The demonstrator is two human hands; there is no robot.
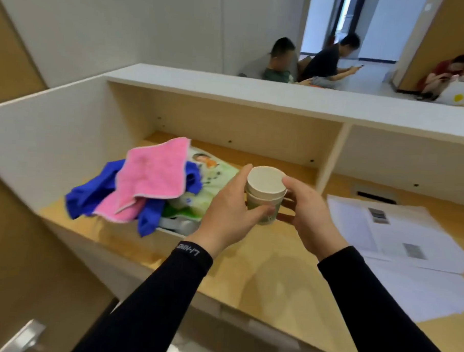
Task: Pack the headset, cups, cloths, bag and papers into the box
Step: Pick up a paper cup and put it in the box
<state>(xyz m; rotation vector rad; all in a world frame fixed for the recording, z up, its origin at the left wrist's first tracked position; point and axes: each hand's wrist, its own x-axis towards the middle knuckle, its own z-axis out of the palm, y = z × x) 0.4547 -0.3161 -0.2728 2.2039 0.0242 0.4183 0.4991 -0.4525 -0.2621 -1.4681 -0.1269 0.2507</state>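
Observation:
Both hands hold a stack of white paper cups (265, 193) above the wooden desk. My left hand (224, 210) grips the stack's left side and my right hand (308, 209) grips its right side. To the left lies a pile: a pink cloth (153, 177) on top of a blue cloth (92, 193), over a green printed bag (215, 175). A white box edge (170, 233) shows under the pile, with something white inside that I cannot identify. White papers (408, 247) are spread on the desk to the right.
The wooden desk (261, 273) sits inside a white cubicle with a side wall (54, 146) on the left and a shelf (255, 94) across the back. A divider post (332, 156) stands behind the cups. Three people sit on the floor beyond.

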